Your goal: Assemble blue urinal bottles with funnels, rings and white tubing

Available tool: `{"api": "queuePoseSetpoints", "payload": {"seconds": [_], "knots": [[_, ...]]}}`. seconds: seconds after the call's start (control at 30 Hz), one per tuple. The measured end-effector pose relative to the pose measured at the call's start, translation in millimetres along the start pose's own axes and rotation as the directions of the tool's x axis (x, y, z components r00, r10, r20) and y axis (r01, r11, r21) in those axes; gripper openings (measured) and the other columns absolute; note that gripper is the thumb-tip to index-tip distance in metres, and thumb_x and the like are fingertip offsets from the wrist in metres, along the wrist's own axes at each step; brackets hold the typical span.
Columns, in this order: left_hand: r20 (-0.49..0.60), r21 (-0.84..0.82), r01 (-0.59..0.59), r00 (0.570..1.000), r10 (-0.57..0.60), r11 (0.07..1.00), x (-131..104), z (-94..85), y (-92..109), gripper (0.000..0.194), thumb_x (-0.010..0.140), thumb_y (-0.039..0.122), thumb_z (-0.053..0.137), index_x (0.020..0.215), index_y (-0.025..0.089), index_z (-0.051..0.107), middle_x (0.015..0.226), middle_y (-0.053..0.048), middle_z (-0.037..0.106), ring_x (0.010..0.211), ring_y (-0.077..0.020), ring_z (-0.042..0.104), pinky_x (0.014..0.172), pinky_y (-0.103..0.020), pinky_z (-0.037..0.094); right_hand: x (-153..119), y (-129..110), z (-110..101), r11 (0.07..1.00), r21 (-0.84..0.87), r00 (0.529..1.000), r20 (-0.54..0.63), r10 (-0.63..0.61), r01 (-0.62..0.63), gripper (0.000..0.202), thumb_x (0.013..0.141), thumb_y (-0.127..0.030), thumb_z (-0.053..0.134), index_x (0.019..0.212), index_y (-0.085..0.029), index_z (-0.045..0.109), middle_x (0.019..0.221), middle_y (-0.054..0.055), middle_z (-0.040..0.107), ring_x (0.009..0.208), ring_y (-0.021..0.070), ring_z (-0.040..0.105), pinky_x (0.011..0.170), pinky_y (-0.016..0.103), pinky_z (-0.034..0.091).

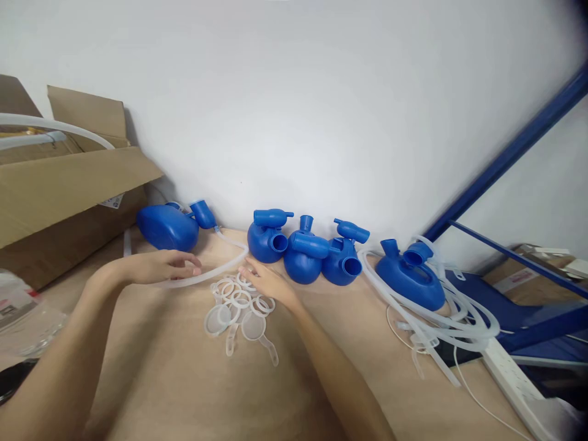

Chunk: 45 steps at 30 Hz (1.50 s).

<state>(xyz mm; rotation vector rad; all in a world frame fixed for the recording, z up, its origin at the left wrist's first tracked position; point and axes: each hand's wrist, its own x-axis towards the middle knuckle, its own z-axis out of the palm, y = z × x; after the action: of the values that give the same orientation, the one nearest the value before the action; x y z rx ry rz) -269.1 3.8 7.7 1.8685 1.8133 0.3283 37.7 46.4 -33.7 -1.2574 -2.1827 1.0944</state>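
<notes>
Translucent caps [241,306] lie heaped on tbl [184,367], L hand [171,267] nearby, unclenched, R hand [270,283] at pile's edge, grip unclear, in apparent pick-up step, next move likely needing fingertip pinch.

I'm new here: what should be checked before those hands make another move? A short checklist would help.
1. Left hand free: ok, it looks empty, near a pale tube.
2. Right hand gripping the pale rings: cannot tell, the view hides it.
3. Rings laid out singly: not ok, they overlap in a pile.
4. Middle blue bottles capped: not ok, at least two stand open.
5. Tubing on the right untangled: not ok, it lies in overlapping loops.
</notes>
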Motion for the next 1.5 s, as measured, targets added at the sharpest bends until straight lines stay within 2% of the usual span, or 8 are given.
{"api": "queuePoseSetpoints", "payload": {"seconds": [0.1,0.27,0.4,0.53,0.73,0.93,1.07,1.5], "knots": [[-0.143,-0.017,0.029,0.989,-0.031,0.999,6,-3.4,-7,0.083,0.079,0.079,0.053,0.142,0.025,0.063,0.117,-0.012,0.075,0.107,-0.0362,0.071,0.095,-0.044,0.057,28,10,24,0.994,0.11,0.998,-0.062,0.004,0.003,0.044,0.101,-0.048,0.059,0.138,-0.026,0.062,0.143,0.01,0.067,0.134,0.0297,0.059,0.121,0.047,0.03],[-0.628,0.055,0.225,0.765,-0.142,0.973,30,25.5,-12,0.076,0.088,0.072,0.055,0.152,0.032,0.052,0.172,-0.018,0.023,0.151,-0.0606,0.026,0.105,-0.074,0.043,47,15,37,0.935,0.354,0.99,-0.116,0.074,-0.028,0.042,0.097,-0.054,0.06,0.123,-0.02,0.065,0.124,0.011,0.073,0.128,0.029,0.059,0.108,0.041,0.041],[-0.624,-0.051,0.289,0.738,-0.257,0.956,35,44.6,-5,0.077,0.087,0.065,0.064,0.151,0.025,0.048,0.174,-0.023,-0.004,0.128,-0.0589,0.057,0.097,-0.068,0.052,54,18,41,0.788,0.613,0.991,-0.069,0.11,-0.045,0.039,0.092,-0.053,0.062,0.115,-0.021,0.065,0.114,0.009,0.076,0.104,0.0225,0.067,0.073,0.028,0.047],[-0.704,0.039,0.357,0.673,-0.228,0.933,34,52.0,2,0.063,0.094,0.053,0.057,0.148,0.02,0.048,0.175,-0.023,0.006,0.135,-0.055,0.051,0.092,-0.066,0.056,54,10,40,0.602,0.799,0.993,-0.057,0.106,-0.018,0.049,0.077,-0.043,0.078,0.118,-0.023,0.059,0.116,0.009,0.075,0.101,0.0205,0.068,0.065,0.025,0.044],[-0.731,0.249,0.325,0.681,-0.044,0.912,26,50.6,6,0.063,0.097,0.045,0.053,0.154,0.021,0.043,0.163,-0.024,0.039,0.151,-0.0503,0.028,0.107,-0.07,0.043,35,-17,30,0.04,0.992,0.992,0.116,0.056,-0.119,0.024,0.084,-0.038,0.074,0.1,-0.023,0.065,0.1,0.003,0.071,0.087,0.0157,0.066,0.065,0.024,0.048],[-0.708,0.084,0.398,0.669,-0.226,0.914,3,18.7,-1,0.072,0.085,0.069,0.059,0.137,0.019,0.059,0.151,-0.028,0.046,0.135,-0.0669,0.036,0.096,-0.082,0.037,11,-41,14,0.328,0.944,0.995,0.017,-0.095,0.015,0.036,0.07,-0.031,0.085,0.099,-0.023,0.065,0.082,-0.003,0.064,0.06,0.0096,0.055,0.053,0.021,0.041],[-0.619,0.163,0.349,0.764,-0.179,0.923,0,3.9,-15,0.076,0.086,0.076,0.054,0.132,0.016,0.059,0.157,-0.028,0.042,0.139,-0.0586,0.037,0.1,-0.076,0.043,-1,-53,5,0.569,0.811,0.97,0.006,-0.243,0.138,0.039,0.066,-0.03,0.089,0.091,-0.022,0.061,0.083,-0.004,0.064,0.061,0.0096,0.059,0.053,0.021,0.043],[-0.37,0.089,0.035,0.929,0.0,0.995,34,12.1,-29,0.064,0.088,0.07,0.043,0.109,0.021,0.079,0.132,-0.014,0.072,0.125,-0.0394,0.063,0.114,-0.049,0.045,-57,-72,-59,0.784,0.45,0.805,0.206,-0.557,0.427,0.027,0.082,-0.04,0.082,0.077,-0.021,0.063,0.075,-0.001,0.068,0.067,0.0129,0.061,0.066,0.028,0.05]]}}
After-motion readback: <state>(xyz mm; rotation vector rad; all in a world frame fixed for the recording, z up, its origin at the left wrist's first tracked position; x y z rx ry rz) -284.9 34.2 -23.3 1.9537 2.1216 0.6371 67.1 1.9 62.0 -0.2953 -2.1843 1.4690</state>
